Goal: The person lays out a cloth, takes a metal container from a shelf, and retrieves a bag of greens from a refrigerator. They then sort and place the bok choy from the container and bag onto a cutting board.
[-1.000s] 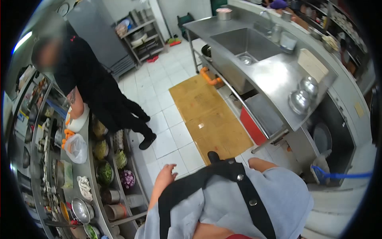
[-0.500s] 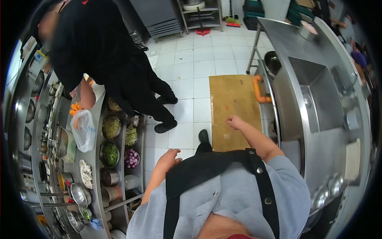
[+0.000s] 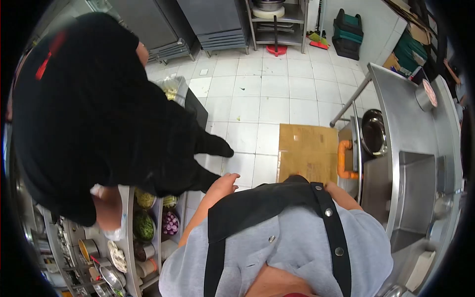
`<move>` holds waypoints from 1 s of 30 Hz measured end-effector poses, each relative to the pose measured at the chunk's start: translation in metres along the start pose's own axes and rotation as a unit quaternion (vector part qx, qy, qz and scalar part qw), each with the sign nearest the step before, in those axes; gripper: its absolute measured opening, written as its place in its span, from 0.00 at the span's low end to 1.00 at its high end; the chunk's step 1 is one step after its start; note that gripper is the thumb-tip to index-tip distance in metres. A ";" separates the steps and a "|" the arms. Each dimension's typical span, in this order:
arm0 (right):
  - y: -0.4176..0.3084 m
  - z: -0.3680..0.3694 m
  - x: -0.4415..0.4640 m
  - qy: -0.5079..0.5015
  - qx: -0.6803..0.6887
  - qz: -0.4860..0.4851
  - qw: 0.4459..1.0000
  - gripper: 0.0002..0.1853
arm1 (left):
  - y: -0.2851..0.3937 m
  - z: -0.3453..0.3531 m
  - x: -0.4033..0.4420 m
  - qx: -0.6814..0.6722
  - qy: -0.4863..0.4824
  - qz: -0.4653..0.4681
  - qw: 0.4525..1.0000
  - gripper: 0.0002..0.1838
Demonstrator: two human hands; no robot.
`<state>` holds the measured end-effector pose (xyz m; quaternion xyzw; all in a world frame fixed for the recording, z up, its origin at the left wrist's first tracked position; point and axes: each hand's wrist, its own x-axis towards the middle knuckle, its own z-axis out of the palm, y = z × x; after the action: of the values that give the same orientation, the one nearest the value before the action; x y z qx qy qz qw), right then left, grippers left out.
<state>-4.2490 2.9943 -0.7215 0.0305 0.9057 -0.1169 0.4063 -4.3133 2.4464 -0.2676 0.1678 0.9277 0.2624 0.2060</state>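
My left hand hangs in front of my apron, its fingers loosely apart with nothing in them. It is nearest to the dark trouser leg and shoe of a co-worker dressed in black. Of my right hand, only a small part shows past the apron's edge, over the flattened cardboard on the floor. The fingers of that hand are hidden. Close beyond it runs an orange pipe under the steel sink counter.
Right stands a steel sink, with a large metal bowl under the counter. On the left, shelves hold bowls of chopped greens and purple onion pieces. A lined bin stands behind the co-worker. A red dustpan lies ahead.
My view has moved forward along the aisle, and the co-worker now looms closer at left. A lined bin has come into view. My right hand has swung back towards my body, mostly out of sight.
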 end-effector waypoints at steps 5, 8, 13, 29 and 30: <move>0.011 -0.115 0.065 -0.011 -0.046 -0.011 0.999 0.16 | -0.014 -0.031 0.106 -0.027 0.011 -0.047 0.998 0.18; -0.042 -0.190 0.170 -0.018 -0.058 -0.033 0.998 0.15 | -0.011 -0.050 0.167 -0.006 0.030 -0.084 0.996 0.19; -0.206 -0.439 0.167 0.003 0.073 -0.152 0.986 0.14 | -0.006 -0.101 0.259 -0.081 0.005 -0.113 0.990 0.21; -0.273 -0.584 0.484 -0.055 -0.185 -0.200 0.961 0.13 | -0.164 -0.292 0.444 -0.063 0.171 -0.195 0.964 0.25; -0.277 -0.597 0.488 -0.067 -0.180 -0.187 0.964 0.13 | -0.175 -0.303 0.452 -0.090 0.163 -0.195 0.963 0.21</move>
<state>-5.0520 2.8469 -0.6487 -0.2206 0.8720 -0.0278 0.4361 -4.8794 2.3680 -0.2620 -0.0809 0.9360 0.3233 0.1136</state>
